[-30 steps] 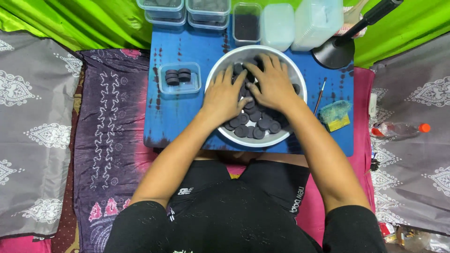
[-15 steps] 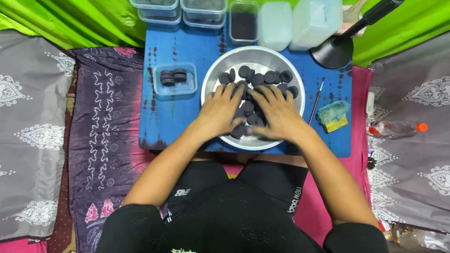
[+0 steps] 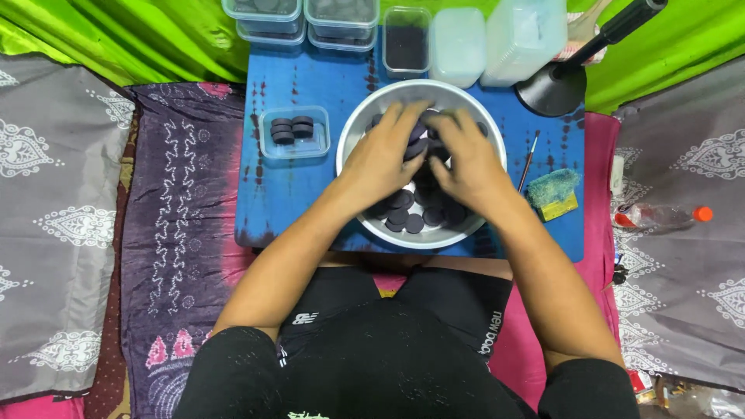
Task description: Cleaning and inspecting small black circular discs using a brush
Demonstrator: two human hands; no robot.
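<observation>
Both hands are inside a metal bowl (image 3: 365,225) on the blue surface (image 3: 295,194). The left hand (image 3: 380,159) and right hand (image 3: 466,159) curl their fingers loosely over a heap of dark round discs (image 3: 415,213) filling the bowl. A small clear tub (image 3: 293,133) holding more discs sits just left.

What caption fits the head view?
Both hands, left hand and right hand, gather dark discs inside a metal bowl.
</observation>
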